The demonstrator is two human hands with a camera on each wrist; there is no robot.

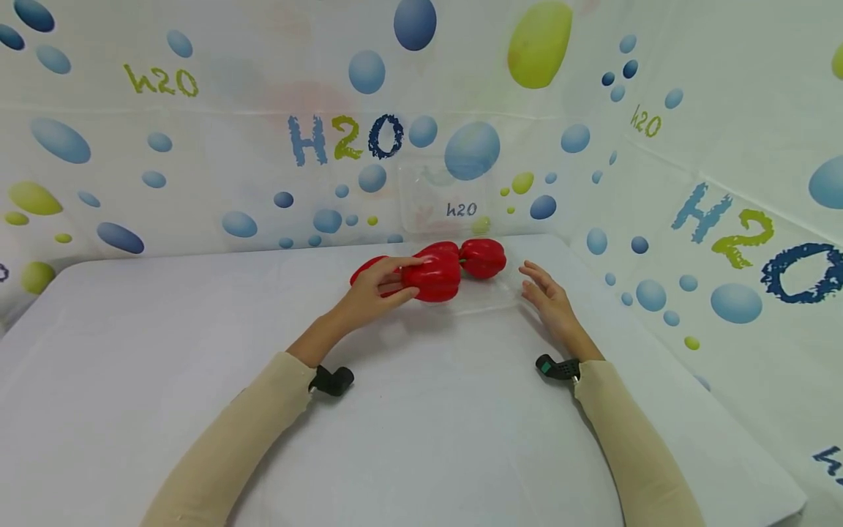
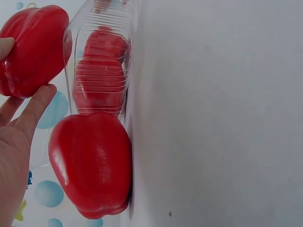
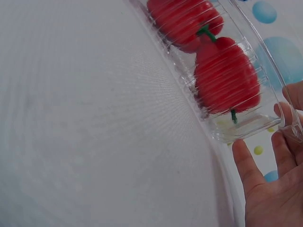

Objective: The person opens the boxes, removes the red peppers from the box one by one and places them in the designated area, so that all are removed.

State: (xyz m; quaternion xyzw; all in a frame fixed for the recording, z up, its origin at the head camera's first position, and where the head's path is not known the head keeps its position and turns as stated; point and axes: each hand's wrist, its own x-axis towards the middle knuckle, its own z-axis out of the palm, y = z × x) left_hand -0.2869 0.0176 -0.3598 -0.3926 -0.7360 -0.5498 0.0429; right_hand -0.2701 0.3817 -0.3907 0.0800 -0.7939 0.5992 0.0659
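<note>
A pepper [image 2: 35, 49] was clasped in the left hand [image 1: 370, 296]; the right hand [image 1: 552, 304] was spread; beyond, "H2O" lettering [image 1: 345, 137] was seen.

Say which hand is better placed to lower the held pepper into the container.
Probably the left hand: it grips the held pepper above the clear container, while the right hand, by the container's right end, holds no pepper.
</note>
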